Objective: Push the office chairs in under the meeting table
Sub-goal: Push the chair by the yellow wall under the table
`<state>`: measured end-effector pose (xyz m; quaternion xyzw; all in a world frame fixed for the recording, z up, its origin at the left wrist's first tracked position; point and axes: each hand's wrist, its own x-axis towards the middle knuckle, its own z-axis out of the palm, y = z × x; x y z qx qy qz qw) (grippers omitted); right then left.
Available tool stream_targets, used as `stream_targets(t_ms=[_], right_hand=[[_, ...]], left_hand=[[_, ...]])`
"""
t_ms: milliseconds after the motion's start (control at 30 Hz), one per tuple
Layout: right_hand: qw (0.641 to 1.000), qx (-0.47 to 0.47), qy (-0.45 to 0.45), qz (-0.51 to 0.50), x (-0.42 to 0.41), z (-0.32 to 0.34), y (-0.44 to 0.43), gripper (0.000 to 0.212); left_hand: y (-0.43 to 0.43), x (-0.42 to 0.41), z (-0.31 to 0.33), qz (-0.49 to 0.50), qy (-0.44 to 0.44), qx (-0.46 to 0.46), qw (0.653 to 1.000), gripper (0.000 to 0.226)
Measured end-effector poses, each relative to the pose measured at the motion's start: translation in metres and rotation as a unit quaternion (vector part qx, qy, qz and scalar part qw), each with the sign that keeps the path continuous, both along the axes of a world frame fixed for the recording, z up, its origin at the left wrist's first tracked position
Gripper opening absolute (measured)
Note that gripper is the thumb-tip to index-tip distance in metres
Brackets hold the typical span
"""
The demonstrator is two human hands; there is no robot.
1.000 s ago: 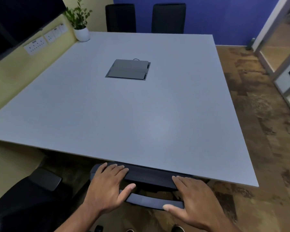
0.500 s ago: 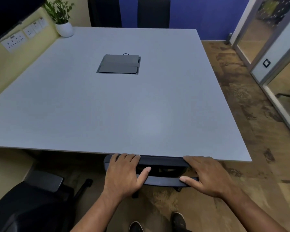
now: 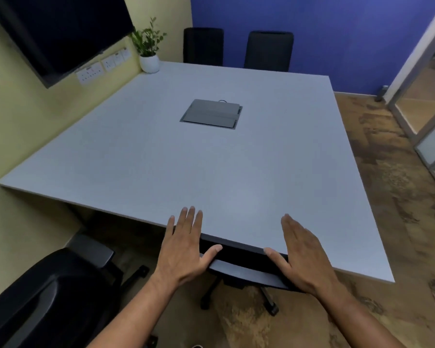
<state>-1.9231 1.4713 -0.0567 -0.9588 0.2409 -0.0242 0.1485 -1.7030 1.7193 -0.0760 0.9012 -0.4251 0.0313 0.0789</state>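
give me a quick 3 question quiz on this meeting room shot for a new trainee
1. True or false: both hands are flat and open, gripping nothing.
2. Multiple choice: where is the office chair that is not yet pushed in? A) far side, by the blue wall B) near left corner C) right side, by the glass door
3. Fill in: the white pot in the table's far left corner holds a ____.

Key
1. True. The left hand and right hand are spread open over the backrest of the chair at the meeting table edge.
2. B, the office chair.
3. Plant.
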Motion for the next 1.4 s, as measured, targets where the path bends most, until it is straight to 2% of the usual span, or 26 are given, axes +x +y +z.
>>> stream_targets(t_ms=[200,400,633,900,1067,1400], right_hand=[[0.996,0.002,-0.038,0.081,0.054,0.015,0.006,0.112],[0.978,-0.006,-0.064,0.198,0.116,0.026,0.049,0.107],[0.942,-0.031,-0.093,0.321,0.175,0.029,0.118,0.096],[0.901,-0.035,-0.119,0.416,0.213,0.039,0.215,0.094],[0.884,-0.044,-0.118,0.449,0.232,0.041,0.274,0.099],[0.832,-0.073,-0.071,0.545,0.262,0.045,0.399,0.109]], left_hand=[[0.036,-0.005,0.028,0.083,-0.024,0.009,0.996,0.109],[0.107,-0.027,0.046,0.201,-0.046,0.005,0.978,0.107],[0.201,-0.07,0.058,0.346,-0.075,-0.001,0.935,0.107],[0.304,-0.097,0.071,0.469,-0.087,-0.001,0.879,0.107],[0.363,-0.095,0.067,0.517,-0.067,0.007,0.853,0.109],[0.443,-0.075,0.055,0.538,-0.066,0.009,0.84,0.111]])
